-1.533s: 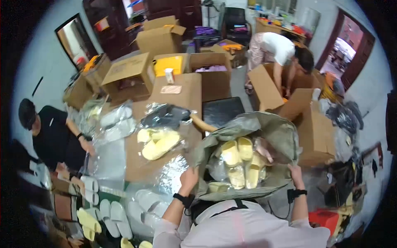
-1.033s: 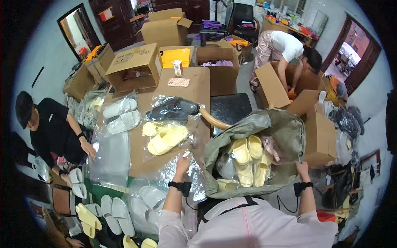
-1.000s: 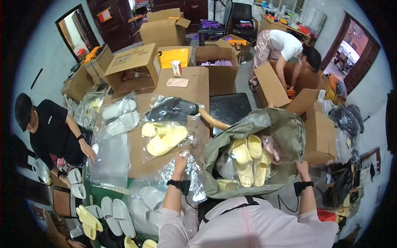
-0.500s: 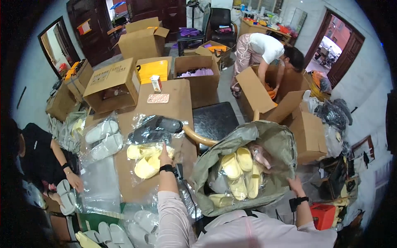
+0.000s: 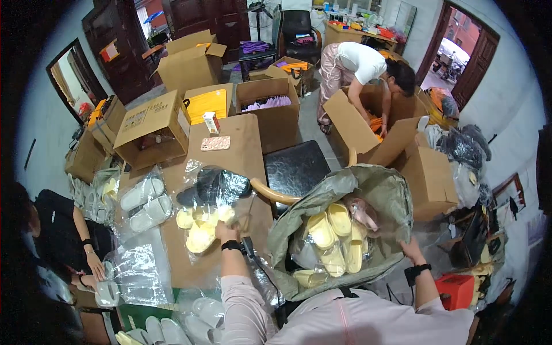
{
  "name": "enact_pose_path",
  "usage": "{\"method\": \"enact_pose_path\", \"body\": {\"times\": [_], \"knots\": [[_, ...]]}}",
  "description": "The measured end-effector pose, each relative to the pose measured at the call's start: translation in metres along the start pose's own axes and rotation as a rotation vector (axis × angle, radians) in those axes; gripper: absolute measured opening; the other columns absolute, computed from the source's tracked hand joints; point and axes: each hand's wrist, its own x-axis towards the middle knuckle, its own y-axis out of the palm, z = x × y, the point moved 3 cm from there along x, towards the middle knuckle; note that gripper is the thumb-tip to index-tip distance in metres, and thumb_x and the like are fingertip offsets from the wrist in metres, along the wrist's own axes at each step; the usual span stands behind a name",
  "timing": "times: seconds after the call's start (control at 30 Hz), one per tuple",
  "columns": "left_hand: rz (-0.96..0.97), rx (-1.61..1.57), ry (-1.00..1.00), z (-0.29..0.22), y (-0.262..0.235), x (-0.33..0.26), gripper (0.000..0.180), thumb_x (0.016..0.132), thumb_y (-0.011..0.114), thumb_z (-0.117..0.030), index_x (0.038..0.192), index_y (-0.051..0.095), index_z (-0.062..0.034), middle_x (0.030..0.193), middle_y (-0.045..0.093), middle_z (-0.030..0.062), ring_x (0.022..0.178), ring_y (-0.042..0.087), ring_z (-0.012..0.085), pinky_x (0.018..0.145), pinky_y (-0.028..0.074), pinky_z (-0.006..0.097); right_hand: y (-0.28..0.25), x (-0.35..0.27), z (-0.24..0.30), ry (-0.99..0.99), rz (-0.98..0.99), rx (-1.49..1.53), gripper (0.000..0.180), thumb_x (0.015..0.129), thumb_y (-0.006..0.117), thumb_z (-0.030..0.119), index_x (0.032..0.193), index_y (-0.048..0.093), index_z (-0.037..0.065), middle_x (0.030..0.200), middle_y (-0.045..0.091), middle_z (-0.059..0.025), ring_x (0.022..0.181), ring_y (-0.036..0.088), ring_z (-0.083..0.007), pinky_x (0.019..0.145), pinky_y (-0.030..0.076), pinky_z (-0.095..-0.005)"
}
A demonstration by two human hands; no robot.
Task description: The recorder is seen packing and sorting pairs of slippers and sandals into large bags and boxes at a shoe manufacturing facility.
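My left hand point(image 5: 226, 232) is closed at the near right edge of a clear plastic bag holding yellow slippers point(image 5: 200, 237), which lies on the cardboard-covered table. Its fingertips are partly hidden. Just beyond that bag are dark slippers point(image 5: 221, 185), also in clear plastic. With my right hand point(image 5: 411, 250) I grip the right rim of a big grey-green sack point(image 5: 280, 241) that gapes in front of me. Inside the sack lie several bagged yellow slippers point(image 5: 323, 231) and a pink one point(image 5: 363, 214).
Bagged light-grey slippers point(image 5: 150, 213) lie at the table's left, where a person in black point(image 5: 62, 221) handles a grey pair point(image 5: 107, 292). A phone point(image 5: 215, 143) and small box point(image 5: 211, 123) are farther back. Beyond the sack stands a black-seated chair point(image 5: 296, 169); another person bends into a carton point(image 5: 351, 123).
My left hand has drawn back slightly toward me, its fingers now curled at the bag's edge. The person in black has lowered the grey slippers. My right hand keeps its hold.
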Motion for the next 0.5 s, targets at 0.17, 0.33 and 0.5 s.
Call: {"method": "enact_pose_path", "body": {"times": [0.17, 0.33, 0.5], "knots": [[0.157, 0.067, 0.474, -0.076, -0.002, -0.012, 0.012, 0.084, 0.051, -0.012, 0.089, 0.052, -0.0011, 0.081, 0.052, 0.0062, 0.067, 0.051, 0.0167, 0.054, 0.041, 0.031, 0.007, 0.001, 0.036, -0.049, 0.034, -0.059, 0.07, 0.076, 0.065, 0.034, 0.128, 0.035, -0.003, 0.114, 0.055, -0.0226, 0.107, 0.053, -0.0316, 0.09, 0.041, -0.0357], [0.294, -0.023, 0.724, -0.13, 0.056, -0.154, 0.015, 0.084, 0.055, -0.015, 0.089, 0.051, -0.0014, 0.078, 0.049, 0.0042, 0.063, 0.046, 0.0137, 0.051, 0.038, 0.027, 0.003, -0.007, 0.039, -0.034, -0.005, -0.093, 0.068, 0.075, 0.064, 0.041, 0.125, 0.043, 0.0, 0.115, 0.056, -0.0228, 0.108, 0.053, -0.032, 0.09, 0.041, -0.0369], [0.47, -0.049, 0.73, -0.137, 0.072, -0.289, 0.016, 0.084, 0.05, -0.013, 0.093, 0.052, -0.0001, 0.088, 0.054, 0.0071, 0.076, 0.053, 0.0145, 0.065, 0.044, 0.025, 0.021, 0.026, -0.004, -0.114, -0.004, 0.004, 0.068, 0.075, 0.063, 0.043, 0.123, 0.043, -0.002, 0.114, 0.056, -0.0227, 0.108, 0.053, -0.0333, 0.09, 0.041, -0.0375]]}}
